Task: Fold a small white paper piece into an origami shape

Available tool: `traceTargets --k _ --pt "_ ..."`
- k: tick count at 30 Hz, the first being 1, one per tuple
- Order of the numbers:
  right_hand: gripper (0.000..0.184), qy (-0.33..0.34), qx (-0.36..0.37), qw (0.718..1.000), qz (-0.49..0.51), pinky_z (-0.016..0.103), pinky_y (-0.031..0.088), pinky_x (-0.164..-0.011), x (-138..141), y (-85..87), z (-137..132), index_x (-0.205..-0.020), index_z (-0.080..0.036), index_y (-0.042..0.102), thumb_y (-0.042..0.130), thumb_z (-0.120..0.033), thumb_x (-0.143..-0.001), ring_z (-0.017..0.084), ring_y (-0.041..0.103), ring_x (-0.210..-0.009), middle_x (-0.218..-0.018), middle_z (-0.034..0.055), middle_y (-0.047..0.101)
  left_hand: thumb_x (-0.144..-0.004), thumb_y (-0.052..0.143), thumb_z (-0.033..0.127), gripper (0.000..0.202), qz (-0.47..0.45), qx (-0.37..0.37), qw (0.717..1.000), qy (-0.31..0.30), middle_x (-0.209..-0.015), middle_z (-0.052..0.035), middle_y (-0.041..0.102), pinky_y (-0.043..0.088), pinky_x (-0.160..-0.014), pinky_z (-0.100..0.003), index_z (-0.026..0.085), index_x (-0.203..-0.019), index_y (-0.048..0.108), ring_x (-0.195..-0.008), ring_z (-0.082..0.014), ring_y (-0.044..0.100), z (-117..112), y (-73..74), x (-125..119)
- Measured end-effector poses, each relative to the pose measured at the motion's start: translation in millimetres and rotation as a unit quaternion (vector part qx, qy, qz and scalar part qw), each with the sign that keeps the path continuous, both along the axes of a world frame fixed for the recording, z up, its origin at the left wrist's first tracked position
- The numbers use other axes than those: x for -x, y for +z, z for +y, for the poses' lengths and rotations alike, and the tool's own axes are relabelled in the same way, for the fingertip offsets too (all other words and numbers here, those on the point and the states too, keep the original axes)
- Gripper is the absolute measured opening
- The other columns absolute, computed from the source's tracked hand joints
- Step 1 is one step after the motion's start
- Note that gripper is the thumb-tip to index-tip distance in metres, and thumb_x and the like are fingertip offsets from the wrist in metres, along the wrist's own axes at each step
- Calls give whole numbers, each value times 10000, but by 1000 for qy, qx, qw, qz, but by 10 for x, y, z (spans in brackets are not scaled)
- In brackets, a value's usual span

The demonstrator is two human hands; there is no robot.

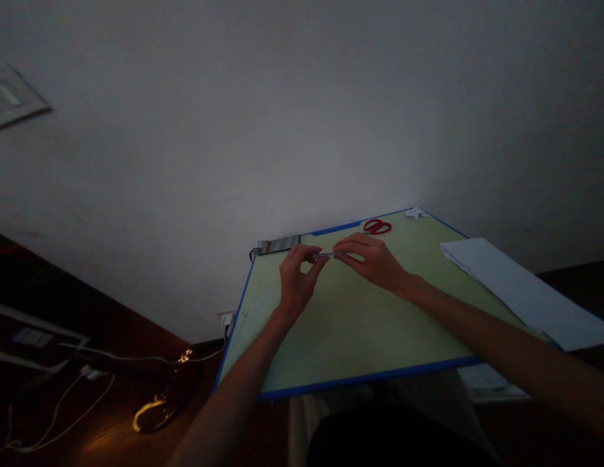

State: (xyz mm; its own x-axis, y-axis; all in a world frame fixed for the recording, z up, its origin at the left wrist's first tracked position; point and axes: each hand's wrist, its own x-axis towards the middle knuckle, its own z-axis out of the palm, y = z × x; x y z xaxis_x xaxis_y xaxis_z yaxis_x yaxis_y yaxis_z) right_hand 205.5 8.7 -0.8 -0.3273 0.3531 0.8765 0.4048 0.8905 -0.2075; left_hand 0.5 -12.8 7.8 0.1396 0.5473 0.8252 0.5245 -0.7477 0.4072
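Above the far half of a pale green table (360, 324), both hands pinch one thin, pale, flat strip (329, 254), seen edge-on; its material is hard to make out, though it could be folded paper. My left hand (296, 275) has its thumb and fingers closed on the strip's left end. From the other side, my right hand (374, 259) grips the right part between thumb and fingers. Just beyond the right hand lie red-handled scissors (378, 226), their blades mostly hidden. A dark, flat device (283, 244) rests past the left hand at the table's back left corner.
White paper sheets (516, 285) overhang the table's right edge. Crumpled white scraps (416, 213) lie at the back right corner, against the wall (302, 117). A plug (227, 319) and white cables (136, 357) are at the left, near a glowing coiled light (150, 412).
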Motion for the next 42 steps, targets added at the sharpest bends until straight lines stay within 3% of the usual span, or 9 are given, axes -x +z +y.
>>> traceTargets --k 7,15,21,33,42 --pt "87 -2 6 1000 21 383 580 -869 1 27 -23 -1012 -221 733 680 -229 -945 213 719 -924 -984 63 767 -867 768 287 120 -80 25 996 -42 -890 -24 707 552 -749 -278 207 -948 730 -803 -141 672 13 -8 18" --pt "62 -18 0 1000 16 392 571 -847 7 36 -40 -987 -214 722 685 -218 -938 222 725 -897 -953 62 771 -885 745 232 75 -90 0 995 -53 -914 -28 746 563 -791 -303 239 -953 776 -843 -155 691 -38 38 -6" --pt "150 -28 -11 1000 8 386 555 -850 15 22 -36 -1077 -238 737 666 -215 -947 221 720 -924 -995 64 774 -899 727 214 68 -59 -15 997 -50 -900 -28 752 567 -785 -303 235 -932 783 -830 -151 698 -78 57 -37" --pt "111 -35 35 998 35 339 521 -779 34 40 -69 -905 -211 711 717 -320 -924 202 697 -814 -858 44 741 -850 774 239 39 -132 34 989 -56 -872 -26 734 561 -790 -318 228 -885 761 -830 -166 687 -23 -24 -33" --pt "175 -38 -2 999 19 353 462 -787 55 72 -90 -819 -215 683 684 -329 -952 189 685 -759 -794 22 750 -853 765 240 52 -153 62 984 -61 -874 -24 704 558 -811 -327 225 -888 730 -843 -168 668 -48 -51 -47"
